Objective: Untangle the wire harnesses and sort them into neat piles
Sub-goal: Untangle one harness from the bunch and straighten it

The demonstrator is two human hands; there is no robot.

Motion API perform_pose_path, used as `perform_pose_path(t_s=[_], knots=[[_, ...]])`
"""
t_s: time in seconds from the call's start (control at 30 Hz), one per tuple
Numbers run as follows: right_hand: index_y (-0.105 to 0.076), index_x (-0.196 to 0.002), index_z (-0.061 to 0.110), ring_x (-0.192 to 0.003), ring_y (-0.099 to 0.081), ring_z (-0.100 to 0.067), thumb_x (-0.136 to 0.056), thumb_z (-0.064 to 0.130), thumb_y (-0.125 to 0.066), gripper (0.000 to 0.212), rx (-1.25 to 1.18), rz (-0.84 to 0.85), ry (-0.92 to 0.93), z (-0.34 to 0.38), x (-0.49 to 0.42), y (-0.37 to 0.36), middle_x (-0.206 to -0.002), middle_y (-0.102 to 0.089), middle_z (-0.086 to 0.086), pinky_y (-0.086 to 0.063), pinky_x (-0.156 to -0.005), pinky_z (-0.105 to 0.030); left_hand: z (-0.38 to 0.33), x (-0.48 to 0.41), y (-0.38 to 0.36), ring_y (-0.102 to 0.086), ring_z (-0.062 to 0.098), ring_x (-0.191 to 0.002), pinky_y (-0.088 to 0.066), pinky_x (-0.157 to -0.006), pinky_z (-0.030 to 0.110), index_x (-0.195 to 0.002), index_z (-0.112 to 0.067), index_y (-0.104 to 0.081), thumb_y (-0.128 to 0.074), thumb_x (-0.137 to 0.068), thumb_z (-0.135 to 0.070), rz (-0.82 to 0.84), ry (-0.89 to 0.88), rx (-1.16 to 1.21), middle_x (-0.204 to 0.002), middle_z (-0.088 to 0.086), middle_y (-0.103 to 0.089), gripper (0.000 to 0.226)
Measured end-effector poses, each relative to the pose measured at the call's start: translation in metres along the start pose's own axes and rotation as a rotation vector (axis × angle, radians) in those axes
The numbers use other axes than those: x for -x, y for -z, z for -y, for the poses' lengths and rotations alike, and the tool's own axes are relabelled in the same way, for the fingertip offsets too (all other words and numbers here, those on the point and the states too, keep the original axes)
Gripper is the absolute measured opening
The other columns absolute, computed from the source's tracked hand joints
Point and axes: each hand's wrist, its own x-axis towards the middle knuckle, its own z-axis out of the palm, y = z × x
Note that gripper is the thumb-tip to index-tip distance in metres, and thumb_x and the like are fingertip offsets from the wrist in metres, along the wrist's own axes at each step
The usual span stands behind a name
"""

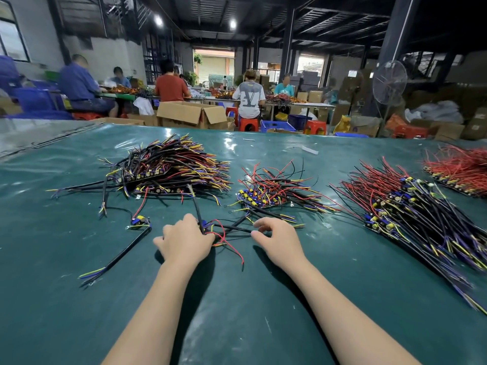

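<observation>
On the green table cover [237, 299] lie several heaps of wire harnesses. A big tangled heap [171, 169] sits at the left, a smaller pile [274, 192] in the middle, a long stacked pile [411, 214] at the right and a red pile [461, 169] at the far right. My left hand [184, 239] grips one harness [218, 231] with red and black wires near the front. My right hand [279, 237] has its fingers curled over that harness's black cable, apparently pinching it. A single loose harness [137, 225] lies left of my hands.
Beyond the table's far edge stand open cardboard boxes [195, 114], blue crates [276, 126] and red stools [249, 125]. Several people sit at other tables behind. A standing fan [389, 83] is at the back right.
</observation>
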Motion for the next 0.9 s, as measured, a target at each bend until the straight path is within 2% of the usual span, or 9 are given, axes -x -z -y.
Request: perform_pose_path(t_s=[0.1, 0.17, 0.27, 0.33, 0.43, 0.6, 0.7, 0.77, 0.9], knots=[[-0.07, -0.091, 0.013, -0.095, -0.054, -0.018, -0.085, 0.019, -0.058, 0.014, 0.04, -0.103, 0.024, -0.002, 0.0, 0.001, -0.096, -0.068, -0.001, -0.039, -0.081, -0.026, -0.004, 0.003, 0.0, -0.055, 0.02, -0.088, -0.036, -0.072, 0.026, -0.092, -0.019, -0.049, -0.07, -0.076, -0.015, -0.051, -0.156, 0.471, -0.089, -0.003, -0.057, 0.027], [-0.07, -0.081, 0.011, -0.083, -0.052, -0.015, -0.083, 0.013, -0.061, 0.009, -0.073, -0.168, -0.02, 0.001, -0.001, 0.005, -0.083, -0.067, 0.002, -0.037, -0.073, -0.024, -0.01, 0.004, 0.004, -0.054, 0.009, -0.074, -0.042, -0.06, 0.015, -0.084, -0.02, -0.054, -0.072, -0.072, 0.0, -0.064, -0.227, 0.838, -0.083, -0.004, -0.059, 0.029], [-0.063, -0.068, 0.009, -0.055, -0.049, -0.013, -0.084, 0.004, -0.059, 0.018, -0.888, -0.224, -0.308, 0.005, -0.006, 0.015, -0.051, -0.059, 0.005, -0.04, -0.052, -0.015, -0.018, 0.005, 0.014, -0.056, 0.003, -0.057, -0.047, -0.048, 0.012, -0.079, -0.019, -0.057, -0.067, -0.077, 0.006, 0.067, -0.118, 1.422, -0.07, -0.004, -0.061, 0.027], [-0.061, -0.071, 0.009, -0.038, -0.043, -0.008, -0.089, 0.012, -0.053, 0.02, -1.335, -0.24, -0.523, 0.001, -0.007, 0.026, -0.041, -0.053, 0.005, -0.037, -0.042, -0.014, -0.018, 0.003, 0.018, -0.056, 0.0, -0.045, -0.046, -0.043, 0.012, -0.078, -0.016, -0.057, -0.061, -0.082, 0.002, 0.137, -0.001, 1.619, -0.058, -0.006, -0.062, 0.019], [-0.062, -0.079, 0.011, -0.034, -0.046, -0.005, -0.092, 0.016, -0.05, 0.018, -1.471, -0.141, -0.59, -0.008, -0.007, 0.036, -0.045, -0.054, 0.004, -0.04, -0.037, -0.012, -0.014, 0.004, 0.014, -0.052, 0.0, -0.039, -0.043, -0.04, 0.013, -0.076, -0.011, -0.059, -0.057, -0.086, -0.005, 0.259, 0.047, 1.604, -0.046, -0.005, -0.06, 0.012], [-0.066, -0.085, 0.01, -0.055, -0.062, -0.01, -0.087, 0.003, -0.051, 0.017, -1.256, 0.253, -0.294, 0.007, -0.001, 0.019, -0.063, -0.067, -0.001, -0.052, -0.053, -0.019, -0.023, 0.015, -0.001, -0.054, 0.007, -0.047, -0.04, -0.051, 0.021, -0.082, -0.009, -0.062, -0.065, -0.082, -0.007, 0.399, -0.075, 1.278, -0.054, -0.003, -0.062, 0.004], [-0.07, -0.066, 0.01, -0.053, -0.063, -0.01, -0.082, -0.005, -0.055, 0.026, -1.166, 0.236, -0.225, 0.013, 0.001, 0.01, -0.06, -0.067, -0.001, -0.053, -0.055, -0.019, -0.027, 0.021, -0.007, -0.051, 0.0, -0.04, -0.037, -0.042, 0.011, -0.079, -0.01, -0.063, -0.07, -0.078, -0.004, 0.402, -0.162, 1.142, -0.055, -0.002, -0.06, 0.009], [-0.065, -0.068, 0.005, -0.05, -0.062, -0.01, -0.081, -0.008, -0.057, 0.02, -1.152, 0.185, -0.233, 0.012, 0.001, 0.011, -0.057, -0.066, -0.002, -0.052, -0.052, -0.018, -0.026, 0.021, -0.008, -0.051, 0.003, -0.04, -0.035, -0.04, 0.011, -0.077, -0.009, -0.063, -0.07, -0.078, -0.003, 0.396, -0.17, 1.155, -0.055, 0.001, -0.06, 0.009], [-0.064, -0.076, 0.005, -0.055, -0.064, -0.011, -0.083, -0.006, -0.055, 0.016, -1.108, 0.27, -0.213, 0.011, 0.002, 0.014, -0.063, -0.069, -0.001, -0.055, -0.056, -0.022, -0.023, 0.018, -0.005, -0.054, 0.01, -0.045, -0.04, -0.047, 0.017, -0.074, -0.008, -0.064, -0.068, -0.078, -0.007, 0.419, -0.169, 1.232, -0.052, -0.002, -0.062, 0.006]])
